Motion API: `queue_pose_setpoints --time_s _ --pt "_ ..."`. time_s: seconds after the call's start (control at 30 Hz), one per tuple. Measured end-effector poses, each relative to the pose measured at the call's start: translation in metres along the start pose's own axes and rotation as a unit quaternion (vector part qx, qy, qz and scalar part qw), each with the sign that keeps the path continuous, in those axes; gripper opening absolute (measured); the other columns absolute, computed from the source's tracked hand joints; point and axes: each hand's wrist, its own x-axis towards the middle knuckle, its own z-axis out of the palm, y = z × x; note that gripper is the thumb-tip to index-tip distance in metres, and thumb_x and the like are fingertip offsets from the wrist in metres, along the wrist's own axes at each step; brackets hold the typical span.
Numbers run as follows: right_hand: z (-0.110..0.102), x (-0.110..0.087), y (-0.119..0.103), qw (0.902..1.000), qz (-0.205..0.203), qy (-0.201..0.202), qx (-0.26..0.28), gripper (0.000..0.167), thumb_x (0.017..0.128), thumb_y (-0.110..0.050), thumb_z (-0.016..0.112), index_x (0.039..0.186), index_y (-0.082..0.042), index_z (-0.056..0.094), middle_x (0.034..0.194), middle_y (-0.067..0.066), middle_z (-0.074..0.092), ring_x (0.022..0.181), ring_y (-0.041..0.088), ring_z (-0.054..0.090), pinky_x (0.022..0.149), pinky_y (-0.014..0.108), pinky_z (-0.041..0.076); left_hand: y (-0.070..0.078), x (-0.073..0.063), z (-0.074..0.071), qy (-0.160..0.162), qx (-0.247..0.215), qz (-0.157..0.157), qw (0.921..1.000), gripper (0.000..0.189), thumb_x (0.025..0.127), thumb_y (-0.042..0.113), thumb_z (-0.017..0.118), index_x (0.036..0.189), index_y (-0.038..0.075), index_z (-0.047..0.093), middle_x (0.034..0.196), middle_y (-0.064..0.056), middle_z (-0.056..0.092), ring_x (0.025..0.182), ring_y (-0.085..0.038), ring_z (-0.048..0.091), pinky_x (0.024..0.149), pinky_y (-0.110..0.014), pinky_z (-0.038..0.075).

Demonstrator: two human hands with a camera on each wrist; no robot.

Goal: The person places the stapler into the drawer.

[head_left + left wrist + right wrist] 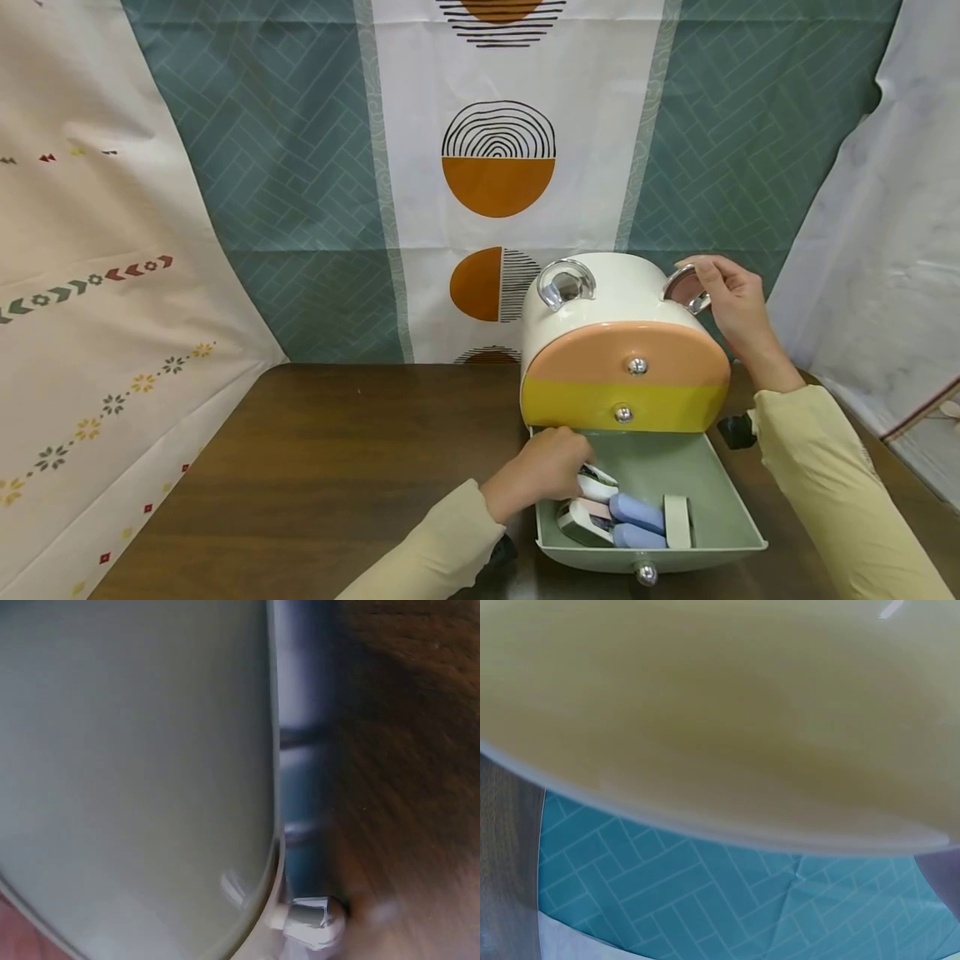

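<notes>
In the head view, a rounded desktop drawer box [622, 287] has a white shell, an orange drawer [600, 350], a yellow drawer [555, 404] and a pale green bottom drawer [720, 492] pulled out. My left hand [551, 462] reaches over that drawer's left side, fingers curled down at a small white rounded case [597, 483] with a dark patch; its fingertips are hidden. Beside it lie another whitish case [585, 527], blue rounded pieces [636, 512] and a pale green block [677, 522]. With its thumb and fingers, my right hand [735, 304] grips the silver-rimmed right ear [686, 287] on top.
A matching silver ear [565, 285] stands on the box's left top. Chrome knobs [647, 574] stick out from the drawer fronts. Brown wooden tabletop [337, 475] extends to the left. Patterned cloth [495, 183] hangs behind, and pale cloth [885, 250] closes the right side.
</notes>
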Motion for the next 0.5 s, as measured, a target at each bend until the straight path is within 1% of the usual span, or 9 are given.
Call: queue_pose_setpoints --time_s 0.1,0.17,0.27,0.4,0.5 --pt "-0.0003 0.0007 0.0009 0.9999 -0.003 -0.002 0.016 0.023 0.094 -0.015 0.046 0.102 -0.005 0.065 0.069 -0.005 0.065 0.065 0.009 0.057 0.053 0.017 0.042 0.0005 0.0021 0.002 -0.002 0.02 -0.004 0.9998 0.027 0.067 0.021 0.078 0.058 0.018 0.053 0.051 0.009 0.033 0.051 -0.005 0.031 0.044 -0.018 0.025" --pt "-0.0004 0.0012 0.0018 0.9997 -0.003 -0.005 0.022 0.022 0.094 -0.014 0.046 0.102 -0.005 0.065 0.07 -0.004 0.066 0.065 0.009 0.057 0.054 0.017 0.042 0.0007 0.003 0.0031 -0.005 0.024 -0.006 0.9997 0.025 0.067 0.025 0.078 0.059 0.019 0.055 0.053 0.01 0.039 0.052 -0.005 0.035 0.045 -0.019 0.028" --pt "-0.0002 0.0011 0.0018 0.9997 -0.004 -0.004 0.022 0.022 0.094 -0.013 0.046 0.101 -0.004 0.065 0.07 -0.005 0.066 0.065 0.009 0.057 0.055 0.017 0.042 0.0011 0.0031 0.003 -0.007 0.027 -0.007 0.9996 0.021 0.066 0.025 0.079 0.062 0.019 0.059 0.054 0.01 0.044 0.052 -0.005 0.039 0.046 -0.019 0.03" --pt "0.0006 0.0003 -0.0001 0.9998 -0.006 0.001 0.017 0.022 0.094 -0.013 0.047 0.101 -0.004 0.065 0.069 -0.006 0.066 0.064 0.007 0.057 0.054 0.017 0.041 0.0012 0.003 0.002 -0.009 0.023 -0.004 0.9997 0.019 0.066 0.025 0.079 0.064 0.019 0.061 0.055 0.011 0.045 0.052 -0.004 0.039 0.046 -0.019 0.03" --pt "0.0014 -0.0002 -0.0021 1.0 -0.002 0.003 0.004 0.022 0.094 -0.015 0.047 0.101 -0.005 0.065 0.069 -0.006 0.066 0.065 0.007 0.057 0.054 0.017 0.04 0.0011 0.0024 0.0008 -0.013 0.019 -0.005 0.9997 0.021 0.066 0.027 0.079 0.063 0.019 0.059 0.054 0.01 0.041 0.052 -0.005 0.036 0.046 -0.018 0.029"
